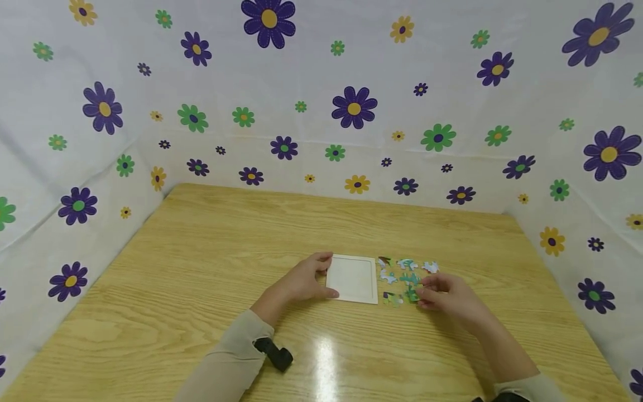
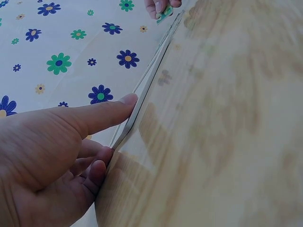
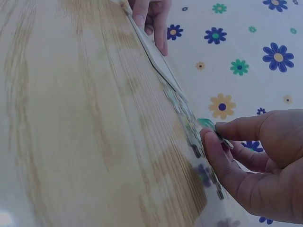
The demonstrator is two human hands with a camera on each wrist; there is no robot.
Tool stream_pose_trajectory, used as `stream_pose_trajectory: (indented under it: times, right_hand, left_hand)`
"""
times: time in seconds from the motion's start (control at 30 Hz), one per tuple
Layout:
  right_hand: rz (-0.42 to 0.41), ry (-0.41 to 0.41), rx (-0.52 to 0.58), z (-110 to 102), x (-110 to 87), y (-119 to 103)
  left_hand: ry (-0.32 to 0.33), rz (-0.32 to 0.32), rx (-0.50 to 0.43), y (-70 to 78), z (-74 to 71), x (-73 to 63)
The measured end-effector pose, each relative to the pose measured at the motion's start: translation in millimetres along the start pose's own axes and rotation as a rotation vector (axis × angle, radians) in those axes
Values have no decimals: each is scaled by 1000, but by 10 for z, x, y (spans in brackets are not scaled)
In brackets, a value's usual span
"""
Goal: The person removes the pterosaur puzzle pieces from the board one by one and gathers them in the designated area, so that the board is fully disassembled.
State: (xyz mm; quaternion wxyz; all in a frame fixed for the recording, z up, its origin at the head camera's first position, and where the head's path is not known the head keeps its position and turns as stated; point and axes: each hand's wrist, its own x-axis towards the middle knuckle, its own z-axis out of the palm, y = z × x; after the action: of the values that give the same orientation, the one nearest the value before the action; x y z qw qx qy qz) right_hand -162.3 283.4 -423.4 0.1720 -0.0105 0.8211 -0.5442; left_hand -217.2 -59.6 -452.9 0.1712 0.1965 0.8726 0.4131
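Note:
A square, pale puzzle tray [image 1: 353,279] with a raised border lies flat on the table. At its left side, my left hand [image 1: 303,277] grips it, thumb by the near corner and fingers by the far one. The left wrist view shows thumb and fingers of that hand on the tray's edge [image 2: 137,111]. Between thumb and fingers, my right hand [image 1: 447,296] pinches a green jigsaw piece [image 3: 206,123], raised and tilted above the other pieces. Several loose jigsaw pieces [image 1: 409,278] in green, white and brown lie right of the tray, close to my right hand.
The wood-grain table [image 1: 226,234] extends around the tray and pieces. White cloth [image 1: 311,67] printed with flowers stands behind the table and along both sides. A black wrist strap [image 1: 273,353] sits over my left sleeve.

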Motion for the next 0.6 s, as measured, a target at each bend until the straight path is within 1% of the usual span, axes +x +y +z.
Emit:
stream_pose_trajectory:
  times: [0.13, 0.23, 0.4, 0.6]
  right_hand:
    - [22, 49, -16, -66, -45, 56]
    - [48, 72, -27, -121, -101, 104]
    - [78, 74, -17, -187, -181, 169]
    - [82, 97, -35, -211, -215, 185]
  left_hand:
    - [-2, 5, -5, 9, 4, -3]
    - [-11, 17, -28, 21, 14, -9]
    - [-13, 12, -38, 32, 21, -8]
    - [-9, 20, -37, 24, 41, 7]
